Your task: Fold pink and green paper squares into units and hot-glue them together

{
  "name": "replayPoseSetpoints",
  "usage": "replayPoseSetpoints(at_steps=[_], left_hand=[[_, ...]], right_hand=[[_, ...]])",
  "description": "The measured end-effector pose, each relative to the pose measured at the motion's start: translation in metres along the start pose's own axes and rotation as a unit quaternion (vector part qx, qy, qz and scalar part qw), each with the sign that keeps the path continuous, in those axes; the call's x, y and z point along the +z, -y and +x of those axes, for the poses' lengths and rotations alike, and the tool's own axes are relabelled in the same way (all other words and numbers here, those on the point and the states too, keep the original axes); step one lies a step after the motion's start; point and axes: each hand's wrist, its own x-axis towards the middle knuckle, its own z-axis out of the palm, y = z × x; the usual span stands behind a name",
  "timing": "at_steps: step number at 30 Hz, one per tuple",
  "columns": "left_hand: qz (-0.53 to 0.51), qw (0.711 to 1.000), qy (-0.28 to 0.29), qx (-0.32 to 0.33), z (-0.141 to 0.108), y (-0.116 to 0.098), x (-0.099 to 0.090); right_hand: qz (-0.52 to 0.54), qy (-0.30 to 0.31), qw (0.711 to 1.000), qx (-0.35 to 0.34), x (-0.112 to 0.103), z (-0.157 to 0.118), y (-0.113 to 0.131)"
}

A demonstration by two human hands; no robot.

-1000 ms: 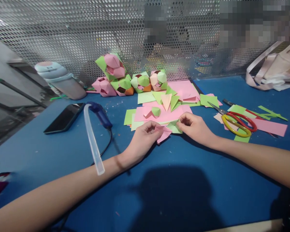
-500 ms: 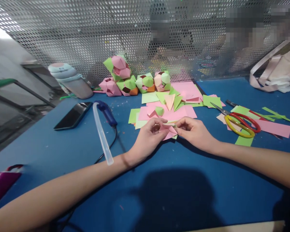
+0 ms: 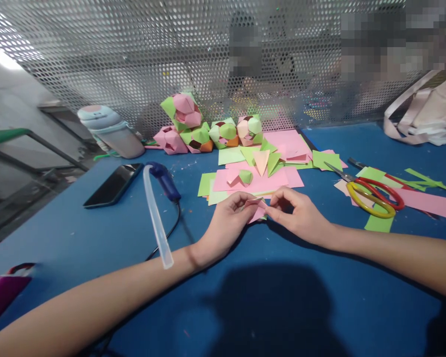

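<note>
Hands drawn together since the earliest frame, head view: the left hand (image 3: 225, 228) and right hand (image 3: 303, 218), then apart, now meet at a pink folded paper (image 3: 257, 213) just in front of the flat sheets (image 3: 269, 182). Left thumb and fingers grip it; right fingertips reach its edge, though whether they pinch cannot be told. Progress, by judgement: five assembled paper forms (image 3: 195, 136) appear finished; the held paper and loose folded pieces (image 3: 261, 161) remain unassembled. Surface: blue table (image 3: 178, 317) bearing scissors (image 3: 347, 177), glue gun (image 3: 164, 182), phone (image 3: 114, 184) and bottle (image 3: 113, 135). Room: perforated metal screen (image 3: 134, 64) behind; pale bag (image 3: 438, 101) at right.
</note>
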Motion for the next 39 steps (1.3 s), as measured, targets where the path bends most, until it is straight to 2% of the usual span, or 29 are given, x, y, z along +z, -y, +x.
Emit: replayPoseSetpoints(at_steps=[4, 13, 19, 26, 30, 34, 39], left_hand=[[0.016, 1.000, 0.009, 0.004, -0.001, -0.003, 0.001], [0.022, 1.000, 0.013, 0.005, -0.004, -0.001, 0.002], [0.002, 0.999, 0.040, 0.015, -0.007, -0.003, 0.003], [-0.017, 0.998, 0.056, -0.022, -0.012, -0.009, 0.004], [-0.004, 0.996, 0.073, -0.053, -0.021, -0.013, 0.003], [-0.030, 0.990, 0.104, -0.092, -0.031, -0.015, 0.004], [-0.041, 0.988, 0.115, -0.095, -0.034, -0.017, 0.004]], right_hand=[[-0.045, 0.026, 0.999, -0.006, 0.001, 0.001, -0.002], [-0.055, 0.020, 0.998, -0.015, 0.001, 0.001, -0.006], [-0.067, -0.006, 0.996, -0.054, 0.000, 0.000, -0.006], [-0.078, -0.021, 0.994, -0.077, -0.003, 0.003, -0.010], [-0.077, 0.003, 0.992, -0.097, -0.005, -0.001, -0.010], [-0.101, 0.039, 0.983, -0.150, -0.010, -0.009, -0.008], [-0.111, 0.042, 0.975, -0.188, -0.010, -0.012, -0.006]])
